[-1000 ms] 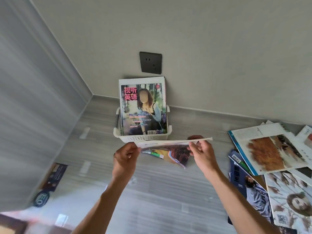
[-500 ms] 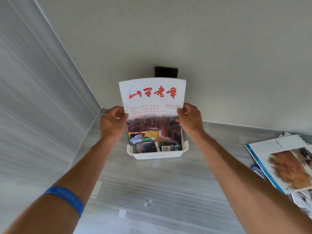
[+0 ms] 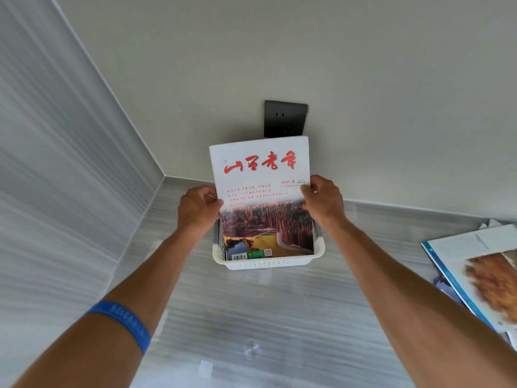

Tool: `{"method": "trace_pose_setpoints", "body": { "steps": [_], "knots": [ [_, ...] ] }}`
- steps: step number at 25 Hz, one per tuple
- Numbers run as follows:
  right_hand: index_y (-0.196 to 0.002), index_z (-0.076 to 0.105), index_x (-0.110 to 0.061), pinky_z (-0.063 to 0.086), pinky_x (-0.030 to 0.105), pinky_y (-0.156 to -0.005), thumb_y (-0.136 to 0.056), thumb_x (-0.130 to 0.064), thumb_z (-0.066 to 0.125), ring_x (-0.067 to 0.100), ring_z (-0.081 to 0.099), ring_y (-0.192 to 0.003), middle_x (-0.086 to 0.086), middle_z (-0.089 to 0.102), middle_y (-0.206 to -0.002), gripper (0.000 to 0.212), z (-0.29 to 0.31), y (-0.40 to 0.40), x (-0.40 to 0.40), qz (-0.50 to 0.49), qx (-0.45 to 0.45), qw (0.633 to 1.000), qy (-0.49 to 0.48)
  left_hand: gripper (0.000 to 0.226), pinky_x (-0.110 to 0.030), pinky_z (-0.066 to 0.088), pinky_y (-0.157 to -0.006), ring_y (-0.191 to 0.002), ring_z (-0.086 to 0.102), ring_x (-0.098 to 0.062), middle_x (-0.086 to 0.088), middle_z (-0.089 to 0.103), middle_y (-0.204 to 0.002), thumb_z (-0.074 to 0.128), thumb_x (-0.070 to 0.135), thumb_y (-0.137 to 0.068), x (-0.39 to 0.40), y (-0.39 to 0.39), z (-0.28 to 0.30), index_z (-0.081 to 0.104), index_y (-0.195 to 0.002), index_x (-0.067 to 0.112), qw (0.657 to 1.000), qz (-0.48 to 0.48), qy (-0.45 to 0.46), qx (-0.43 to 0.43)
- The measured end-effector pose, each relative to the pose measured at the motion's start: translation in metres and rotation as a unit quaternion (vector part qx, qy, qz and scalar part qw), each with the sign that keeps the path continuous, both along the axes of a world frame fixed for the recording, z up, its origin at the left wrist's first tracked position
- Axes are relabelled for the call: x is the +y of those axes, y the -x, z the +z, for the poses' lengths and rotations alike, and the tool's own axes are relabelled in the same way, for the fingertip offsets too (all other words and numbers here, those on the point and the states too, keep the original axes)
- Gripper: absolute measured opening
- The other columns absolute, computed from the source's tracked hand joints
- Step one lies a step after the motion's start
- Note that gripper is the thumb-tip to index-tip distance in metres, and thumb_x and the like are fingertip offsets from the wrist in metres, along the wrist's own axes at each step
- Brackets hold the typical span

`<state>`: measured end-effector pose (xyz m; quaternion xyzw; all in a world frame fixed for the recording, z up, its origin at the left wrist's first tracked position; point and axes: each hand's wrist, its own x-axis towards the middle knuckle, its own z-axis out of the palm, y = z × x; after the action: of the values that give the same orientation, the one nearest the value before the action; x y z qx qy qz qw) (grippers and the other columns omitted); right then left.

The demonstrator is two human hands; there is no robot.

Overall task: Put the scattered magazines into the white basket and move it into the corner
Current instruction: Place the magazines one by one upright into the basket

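A blue wristband with unreadable white print is worn on the left forearm. More magazines are left lying on the floor at the right, so the gathering is judged unfinished. Farther off, a magazine is gripped at its side edges by the left hand and the right hand, standing upright in the white basket. Red calligraphy and "2025 9" are printed on its cover. Beyond, the basket is seen against the wall under a dark socket, near the corner but not yet in it.

Left hand, right hand: fingers curled, gripping.
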<state>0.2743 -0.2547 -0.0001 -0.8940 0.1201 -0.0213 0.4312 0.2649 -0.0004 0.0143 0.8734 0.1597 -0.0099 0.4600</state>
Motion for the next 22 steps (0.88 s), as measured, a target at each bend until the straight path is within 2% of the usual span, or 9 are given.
{"method": "trace_pose_setpoints", "body": {
  "steps": [3,5,7,9,11,13,16,18,22],
  "knots": [
    [-0.103,0.064,-0.007,0.057,0.053,-0.079,-0.099,-0.022,0.050,0.033,0.071,-0.080,0.011,0.073,-0.103,0.020,-0.020,-0.001,0.001,-0.003,0.005,1.000,-0.007,0.016,-0.039,0.063,-0.071,-0.071,0.074,-0.018,-0.006,0.077,-0.096,0.072,0.010,-0.085,0.002,-0.002,-0.015,0.068,-0.084,0.025,1.000,0.009,0.026,0.009],
    [-0.112,0.062,-0.011,0.058,0.052,-0.082,-0.098,-0.018,0.052,0.031,0.072,-0.087,0.010,0.072,-0.112,0.019,-0.029,-0.003,0.000,-0.023,0.019,0.999,-0.041,0.013,-0.041,0.062,-0.076,-0.077,0.074,-0.019,-0.006,0.077,-0.099,0.072,0.011,-0.085,-0.002,-0.008,-0.022,0.071,-0.094,0.020,0.999,0.019,0.026,0.009],
    [-0.127,0.055,-0.014,0.057,0.046,-0.089,-0.095,-0.013,0.054,0.028,0.070,-0.097,0.008,0.069,-0.119,0.032,-0.031,0.008,0.002,-0.048,0.015,0.997,-0.050,0.025,-0.037,0.059,-0.079,-0.086,0.071,-0.019,-0.005,0.073,-0.106,0.074,0.014,-0.083,-0.011,-0.009,-0.027,0.068,-0.107,0.016,0.998,0.056,-0.040,0.008],
    [-0.123,0.058,-0.014,0.054,0.037,-0.086,-0.091,-0.008,0.054,0.026,0.067,-0.095,0.008,0.070,-0.113,0.033,-0.035,0.037,-0.001,-0.019,-0.068,0.997,0.018,0.035,-0.032,0.052,-0.070,-0.088,0.063,-0.018,-0.005,0.065,-0.112,0.073,0.020,-0.083,-0.019,0.005,-0.030,0.060,-0.115,0.018,0.987,0.085,-0.134,-0.029],
    [-0.108,0.065,-0.016,0.052,0.037,-0.082,-0.089,-0.015,0.059,0.026,0.066,-0.088,0.005,0.073,-0.097,0.020,-0.044,0.082,-0.016,0.124,-0.123,0.970,0.167,0.025,-0.033,0.053,-0.067,-0.086,0.064,-0.019,-0.006,0.064,-0.108,0.067,0.018,-0.086,-0.036,0.034,-0.039,0.059,-0.109,0.018,0.984,0.009,-0.151,-0.097],
    [-0.105,0.068,-0.018,0.048,0.039,-0.083,-0.088,-0.028,0.063,0.024,0.063,-0.101,0.001,0.072,-0.095,0.021,-0.052,0.119,-0.024,0.252,-0.088,0.924,0.273,0.010,-0.037,0.057,-0.073,-0.084,0.066,-0.019,-0.003,0.069,-0.097,0.064,0.016,-0.087,-0.053,0.070,-0.050,0.066,-0.097,0.017,0.980,-0.123,-0.129,-0.089],
    [-0.099,0.069,-0.016,0.045,0.040,-0.085,-0.092,-0.027,0.056,0.025,0.058,-0.107,0.003,0.071,-0.097,0.018,-0.056,0.137,-0.032,0.273,-0.048,0.906,0.321,0.015,-0.038,0.055,-0.073,-0.077,0.068,-0.023,-0.003,0.075,-0.083,0.060,0.019,-0.087,-0.077,0.117,-0.062,0.075,-0.085,0.013,0.959,-0.228,-0.130,-0.104],
    [-0.096,0.068,-0.016,0.043,0.039,-0.085,-0.095,-0.026,0.052,0.025,0.058,-0.106,0.002,0.071,-0.096,0.019,-0.049,0.152,-0.044,0.272,-0.041,0.904,0.328,0.016,-0.039,0.054,-0.072,-0.074,0.067,-0.022,-0.003,0.074,-0.080,0.062,0.019,-0.087,-0.089,0.136,-0.061,0.075,-0.084,0.012,0.961,-0.231,-0.106,-0.111],
    [-0.103,0.066,-0.018,0.042,0.038,-0.086,-0.095,-0.027,0.050,0.023,0.055,-0.111,0.001,0.068,-0.103,0.020,-0.041,0.191,-0.068,0.273,-0.022,0.911,0.308,0.010,-0.039,0.053,-0.080,-0.084,0.066,-0.020,0.000,0.074,-0.089,0.065,0.015,-0.089,-0.108,0.161,-0.060,0.075,-0.088,0.015,0.963,-0.251,-0.093,-0.042]
  ]
}}
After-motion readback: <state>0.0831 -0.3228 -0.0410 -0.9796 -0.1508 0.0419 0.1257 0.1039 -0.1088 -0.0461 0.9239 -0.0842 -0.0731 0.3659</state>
